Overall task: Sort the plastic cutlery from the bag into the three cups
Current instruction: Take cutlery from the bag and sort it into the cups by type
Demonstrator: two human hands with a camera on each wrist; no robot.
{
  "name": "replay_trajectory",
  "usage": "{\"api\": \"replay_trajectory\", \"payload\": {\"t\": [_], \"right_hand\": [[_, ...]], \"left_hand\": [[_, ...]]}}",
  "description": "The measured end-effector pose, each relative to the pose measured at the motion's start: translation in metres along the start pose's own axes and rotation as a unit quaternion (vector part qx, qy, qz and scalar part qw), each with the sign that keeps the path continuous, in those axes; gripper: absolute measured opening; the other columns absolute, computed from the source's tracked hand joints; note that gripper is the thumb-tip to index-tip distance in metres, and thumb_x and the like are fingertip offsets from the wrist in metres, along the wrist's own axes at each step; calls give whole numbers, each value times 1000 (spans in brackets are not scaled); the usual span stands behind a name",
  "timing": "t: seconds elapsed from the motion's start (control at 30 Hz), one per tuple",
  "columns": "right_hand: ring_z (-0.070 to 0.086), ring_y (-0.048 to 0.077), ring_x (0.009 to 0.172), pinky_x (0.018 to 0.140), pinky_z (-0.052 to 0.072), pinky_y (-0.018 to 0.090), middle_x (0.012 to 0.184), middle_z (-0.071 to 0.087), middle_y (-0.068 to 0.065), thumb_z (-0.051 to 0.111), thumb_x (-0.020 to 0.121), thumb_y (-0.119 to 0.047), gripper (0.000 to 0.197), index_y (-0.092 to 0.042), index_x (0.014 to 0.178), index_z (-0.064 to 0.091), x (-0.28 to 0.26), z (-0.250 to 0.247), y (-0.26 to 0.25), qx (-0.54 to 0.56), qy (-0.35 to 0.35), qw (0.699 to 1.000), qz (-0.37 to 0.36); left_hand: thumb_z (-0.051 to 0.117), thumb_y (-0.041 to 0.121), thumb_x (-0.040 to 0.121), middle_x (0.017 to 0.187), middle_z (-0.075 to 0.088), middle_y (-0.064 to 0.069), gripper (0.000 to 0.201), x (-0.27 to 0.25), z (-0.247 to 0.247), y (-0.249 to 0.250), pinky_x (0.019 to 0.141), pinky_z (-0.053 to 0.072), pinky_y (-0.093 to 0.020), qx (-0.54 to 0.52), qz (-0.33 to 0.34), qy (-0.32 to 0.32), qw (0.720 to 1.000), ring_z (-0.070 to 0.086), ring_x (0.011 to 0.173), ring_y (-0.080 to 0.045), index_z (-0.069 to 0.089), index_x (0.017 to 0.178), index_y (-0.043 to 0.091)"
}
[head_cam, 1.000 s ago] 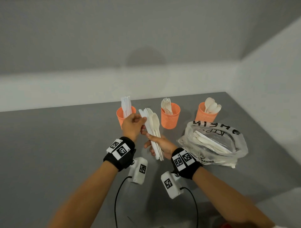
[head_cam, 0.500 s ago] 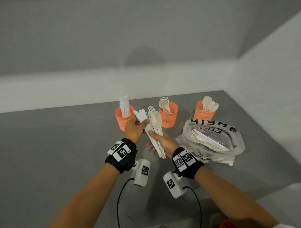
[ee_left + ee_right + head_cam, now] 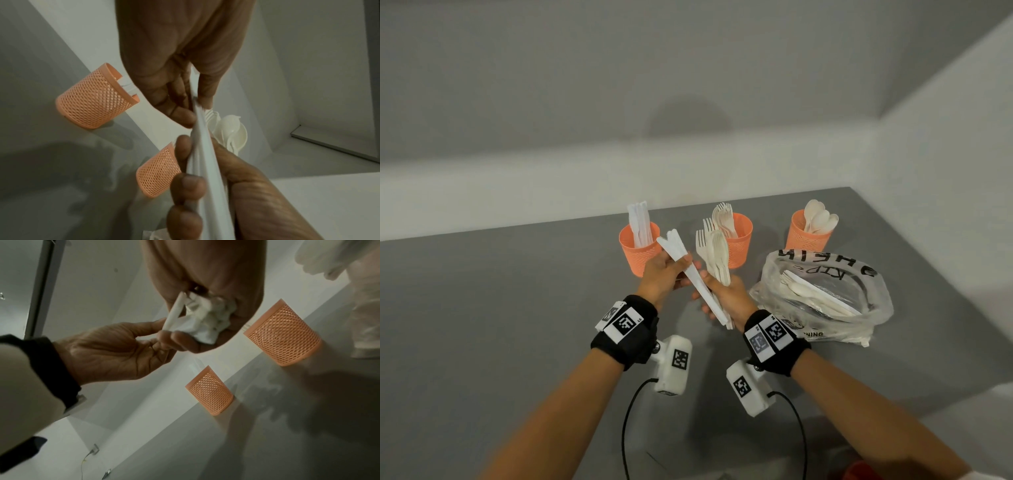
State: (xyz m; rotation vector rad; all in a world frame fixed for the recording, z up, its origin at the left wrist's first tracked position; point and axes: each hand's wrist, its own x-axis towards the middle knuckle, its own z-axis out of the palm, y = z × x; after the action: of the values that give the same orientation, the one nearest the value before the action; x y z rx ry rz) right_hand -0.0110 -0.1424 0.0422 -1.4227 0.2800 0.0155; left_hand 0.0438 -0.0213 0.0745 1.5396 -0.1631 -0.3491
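Three orange mesh cups stand in a row: the left cup (image 3: 639, 251) holds knives, the middle cup (image 3: 739, 246) forks, the right cup (image 3: 808, 238) spoons. My right hand (image 3: 714, 291) grips a bundle of forks and spoons (image 3: 714, 253) upright in front of the middle cup. My left hand (image 3: 681, 265) pinches a few white knives (image 3: 676, 248) that fan out leftward from that bundle, their lower ends still by my right palm. The left wrist view shows the left-hand fingertips (image 3: 185, 116) on the knives (image 3: 205, 154). A clear plastic bag (image 3: 825, 298) with more cutlery lies to the right.
The grey table (image 3: 517, 308) meets white walls at the back and the right. Its edge runs close behind the cups. The bag lies just right of my right wrist. Cables from the wrist cameras hang below my forearms (image 3: 626, 428).
The knives have tilted away to the left, out of the bundle, as my left hand drew them off. My right hand keeps the forks and spoons in nearly the same spot.
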Motion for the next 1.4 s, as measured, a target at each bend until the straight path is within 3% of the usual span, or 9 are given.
{"api": "replay_trajectory", "payload": {"t": [0.13,0.27,0.4,0.5,0.7,1.0,1.17,1.3,1.4], "right_hand": [[62,16,45,44,52,25,70,65,14,47,97,-24,22,-4,98,56,7,-3,0,46,-9,998,39],[61,11,42,44,52,23,67,61,13,47,96,-17,16,-3,96,56,15,-10,0,43,18,997,64],[39,5,33,37,39,19,58,48,5,43,96,-12,24,-6,115,57,24,-17,-5,-17,9,999,48],[32,4,32,34,31,17,55,46,-1,47,95,-21,20,-15,114,52,31,-15,-11,-16,-11,998,61],[30,4,33,35,32,17,48,39,-7,53,92,-37,12,-27,96,53,40,-14,-15,12,-26,997,67],[30,3,34,35,29,15,46,36,-7,49,93,-36,24,-22,110,59,41,-24,-20,23,-38,996,81],[29,3,32,33,25,14,52,44,-2,47,94,-37,33,-22,122,54,43,-22,-19,58,-45,993,95],[29,3,29,32,24,13,50,49,0,45,96,-28,34,-14,126,49,45,-21,-16,97,-19,990,96],[31,4,29,32,26,13,51,55,0,45,97,-27,30,-16,124,52,45,-20,-14,102,-18,991,83]], "left_hand": [[51,9,93,84,66,-6,6,9,-10,7,68,58,-23,17,17,14,1000,67,81,-18,52,98,7],[53,-1,88,79,61,-13,7,31,-32,32,53,53,-24,77,99,140,982,66,64,-14,49,92,4],[59,3,83,88,61,-4,62,66,-63,58,78,52,-34,178,185,252,933,63,85,-27,27,135,13],[56,5,83,67,53,5,83,88,-78,69,78,50,-33,240,224,279,902,59,65,-26,6,147,22],[53,9,88,80,51,-6,62,120,-84,62,73,44,-33,348,251,277,860,54,68,-27,26,143,18],[49,8,90,88,61,-25,47,136,-83,-2,69,42,-34,402,166,217,874,59,79,-37,35,135,14],[48,6,91,127,51,-25,52,135,-83,-22,93,41,-45,457,117,161,867,48,114,-40,33,141,9],[47,23,94,147,29,-22,55,128,-82,-15,107,29,-48,556,155,188,795,29,133,-40,28,143,5],[44,23,94,138,42,-22,49,108,-62,-1,104,33,-41,456,224,216,834,41,124,-35,36,139,4]]}}
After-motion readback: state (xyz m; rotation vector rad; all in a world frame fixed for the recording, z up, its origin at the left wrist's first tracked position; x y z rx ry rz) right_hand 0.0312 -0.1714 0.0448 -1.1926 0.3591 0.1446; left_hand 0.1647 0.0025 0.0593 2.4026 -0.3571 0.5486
